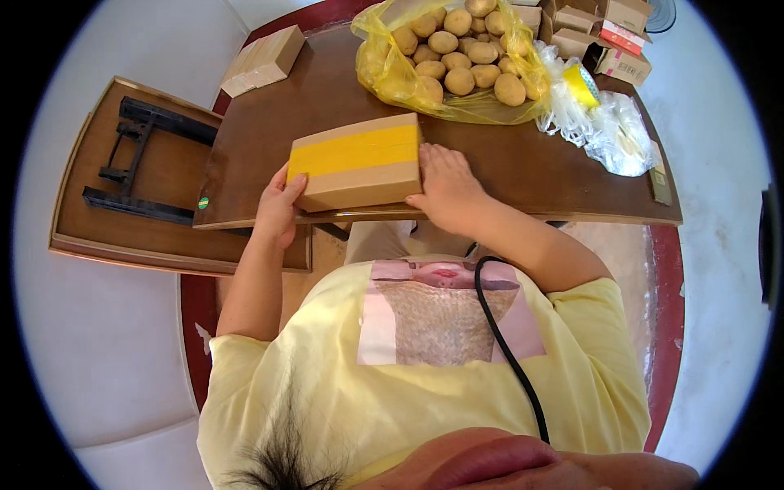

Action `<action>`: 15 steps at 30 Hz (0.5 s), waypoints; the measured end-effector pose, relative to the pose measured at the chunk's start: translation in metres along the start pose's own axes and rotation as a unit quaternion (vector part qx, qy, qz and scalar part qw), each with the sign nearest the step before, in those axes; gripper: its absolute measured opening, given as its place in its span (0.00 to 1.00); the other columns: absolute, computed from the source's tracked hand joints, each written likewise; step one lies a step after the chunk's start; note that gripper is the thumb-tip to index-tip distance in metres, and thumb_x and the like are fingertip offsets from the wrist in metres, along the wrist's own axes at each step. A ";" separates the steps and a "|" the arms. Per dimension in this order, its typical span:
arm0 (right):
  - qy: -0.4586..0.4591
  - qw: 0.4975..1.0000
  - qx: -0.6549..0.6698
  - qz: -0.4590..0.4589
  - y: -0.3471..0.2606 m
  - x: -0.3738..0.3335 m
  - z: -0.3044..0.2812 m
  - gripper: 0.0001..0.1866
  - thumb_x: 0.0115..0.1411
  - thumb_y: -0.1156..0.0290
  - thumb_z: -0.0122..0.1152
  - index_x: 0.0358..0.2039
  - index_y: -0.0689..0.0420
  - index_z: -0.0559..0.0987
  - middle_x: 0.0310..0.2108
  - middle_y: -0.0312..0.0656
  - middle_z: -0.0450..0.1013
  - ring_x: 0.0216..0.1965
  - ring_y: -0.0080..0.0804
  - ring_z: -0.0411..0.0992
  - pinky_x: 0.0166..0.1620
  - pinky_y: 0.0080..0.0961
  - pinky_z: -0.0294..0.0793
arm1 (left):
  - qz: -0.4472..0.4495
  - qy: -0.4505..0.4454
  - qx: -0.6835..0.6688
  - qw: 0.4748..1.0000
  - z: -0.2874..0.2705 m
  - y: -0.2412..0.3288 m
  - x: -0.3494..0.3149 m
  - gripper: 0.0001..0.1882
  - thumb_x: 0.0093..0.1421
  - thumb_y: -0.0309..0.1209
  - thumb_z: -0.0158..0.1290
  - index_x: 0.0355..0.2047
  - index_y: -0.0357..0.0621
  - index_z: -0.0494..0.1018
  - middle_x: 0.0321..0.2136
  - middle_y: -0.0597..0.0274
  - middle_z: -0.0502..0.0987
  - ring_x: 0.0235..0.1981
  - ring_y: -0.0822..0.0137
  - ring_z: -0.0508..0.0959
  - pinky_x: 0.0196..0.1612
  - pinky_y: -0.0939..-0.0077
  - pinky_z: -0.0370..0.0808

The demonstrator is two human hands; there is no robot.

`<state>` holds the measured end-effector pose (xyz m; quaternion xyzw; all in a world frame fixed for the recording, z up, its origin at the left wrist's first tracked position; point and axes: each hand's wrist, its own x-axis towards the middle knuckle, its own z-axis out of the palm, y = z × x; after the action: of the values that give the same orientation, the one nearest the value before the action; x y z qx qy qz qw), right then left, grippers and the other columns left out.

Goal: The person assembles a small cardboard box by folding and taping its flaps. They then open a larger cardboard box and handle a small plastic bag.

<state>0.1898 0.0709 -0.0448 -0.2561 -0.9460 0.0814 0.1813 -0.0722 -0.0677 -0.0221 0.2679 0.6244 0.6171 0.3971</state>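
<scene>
A closed cardboard box (355, 163) rests near the front edge of the brown table, with a wide band of yellow tape along its top. My left hand (282, 200) grips the box's left end; the thumb lies on its front side and the other fingers are partly hidden behind that end. Against the right end, my right hand (449, 184) bears with its fingers close together and its thumb by the lower front corner. Between them the two hands hold the box.
Beyond the box, an open yellow plastic bag (384, 86) holds many potatoes (459, 80). A yellow tape roll (581, 86) and clear plastic bags (621, 135) lie at right, before opened cartons (625, 61). Flat cardboard boxes (265, 61) sit back left. A folded table (98, 220) leans at left.
</scene>
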 end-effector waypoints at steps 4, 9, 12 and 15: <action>-0.007 0.994 0.084 0.071 0.013 -0.031 -0.065 0.40 0.58 0.60 0.60 0.62 0.72 0.55 0.62 0.63 0.54 0.61 0.57 0.58 0.62 0.41 0.58 | -0.030 -0.099 -0.073 0.992 0.050 0.000 -0.005 0.25 0.66 0.33 0.49 0.62 0.41 0.62 0.57 0.63 0.70 0.58 0.68 0.68 0.61 0.71 0.61; 0.093 0.993 0.040 0.062 0.024 -0.059 -0.119 0.37 0.61 0.68 0.57 0.64 0.69 0.53 0.64 0.64 0.50 0.63 0.60 0.55 0.64 0.40 0.57 | -0.100 -0.223 -0.204 0.948 0.109 -0.012 0.007 0.22 0.67 0.32 0.48 0.60 0.43 0.64 0.52 0.64 0.73 0.53 0.69 0.71 0.59 0.71 0.64; 0.127 0.991 0.009 0.033 0.025 -0.057 -0.135 0.36 0.61 0.67 0.57 0.64 0.69 0.54 0.64 0.65 0.51 0.63 0.60 0.55 0.64 0.41 0.57 | -0.134 -0.274 -0.165 0.938 0.122 -0.018 0.020 0.21 0.67 0.37 0.48 0.58 0.43 0.66 0.51 0.66 0.73 0.51 0.70 0.71 0.52 0.74 0.70; 0.123 0.992 -0.023 0.034 0.024 -0.044 -0.137 0.35 0.61 0.66 0.57 0.63 0.69 0.56 0.62 0.65 0.53 0.61 0.60 0.58 0.63 0.42 0.59 | -0.148 -0.247 0.090 0.953 0.115 0.002 0.035 0.22 0.67 0.39 0.48 0.57 0.44 0.67 0.43 0.66 0.76 0.37 0.75 0.76 0.33 0.83 0.73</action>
<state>0.2890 0.0775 0.0620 -0.3002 -0.9089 0.0334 0.2876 0.0034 0.0252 -0.0172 0.3508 0.5923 0.4073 0.6003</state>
